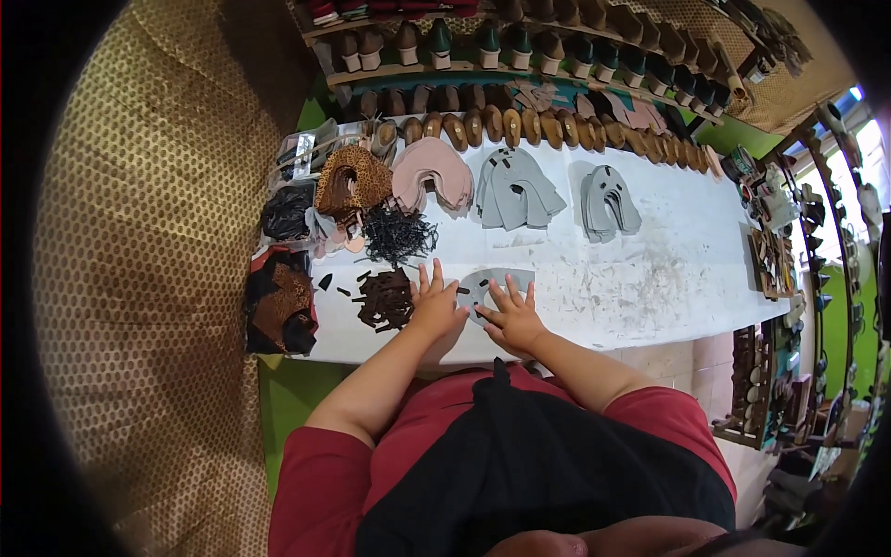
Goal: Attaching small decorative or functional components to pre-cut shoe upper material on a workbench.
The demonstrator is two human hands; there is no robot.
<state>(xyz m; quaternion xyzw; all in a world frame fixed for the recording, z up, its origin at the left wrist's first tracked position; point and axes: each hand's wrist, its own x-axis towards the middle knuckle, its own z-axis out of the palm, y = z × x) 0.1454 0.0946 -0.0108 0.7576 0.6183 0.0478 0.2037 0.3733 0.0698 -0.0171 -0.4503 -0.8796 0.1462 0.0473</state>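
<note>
Currently, I find the left hand (434, 304) and right hand (514, 321) open, around eight and five o'clock of the grey piece (499, 274); I advise even pressure.

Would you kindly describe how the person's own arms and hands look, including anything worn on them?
The left hand and right hand are bare, without gloves. The forearms are uncovered too, below short, loose, plain red sleeves. No watch or bracelet can be made out.
</note>
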